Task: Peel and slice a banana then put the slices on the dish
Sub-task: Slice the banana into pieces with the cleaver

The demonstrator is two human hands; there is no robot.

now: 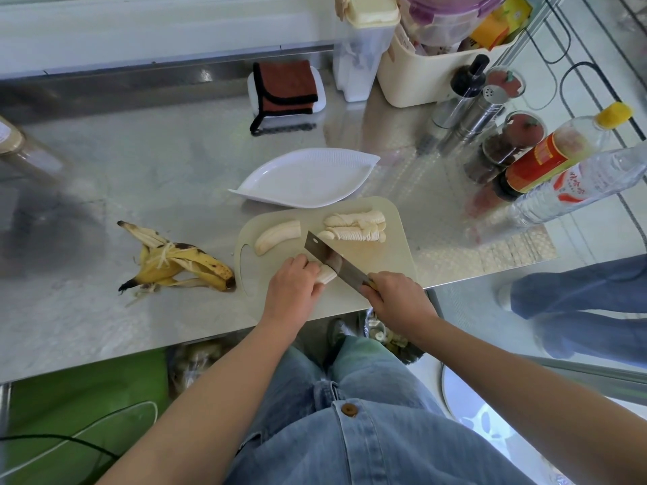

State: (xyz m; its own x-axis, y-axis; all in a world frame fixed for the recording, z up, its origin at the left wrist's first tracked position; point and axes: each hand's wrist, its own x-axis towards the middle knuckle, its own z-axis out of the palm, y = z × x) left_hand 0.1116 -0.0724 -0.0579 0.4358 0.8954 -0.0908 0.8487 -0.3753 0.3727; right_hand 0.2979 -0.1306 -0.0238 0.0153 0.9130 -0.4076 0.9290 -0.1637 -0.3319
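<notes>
left fingers (304,267) curled over banana piece (326,274), right fingers (377,287) gripping knife (320,252) by handle. likely soft, slippery, easily squashed: hold lightly at sides.

L hand (292,292) curled on banana piece (327,275), R hand (399,302) gripping knife (322,252), forearms bare.

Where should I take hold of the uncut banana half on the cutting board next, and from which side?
Pinch the uncut banana half across its thick middle, from above, coming in from the near left. It lies flat on the cutting board with both curved long sides free; the tapered tip would likely slip, and the knife blocks the right.
</notes>
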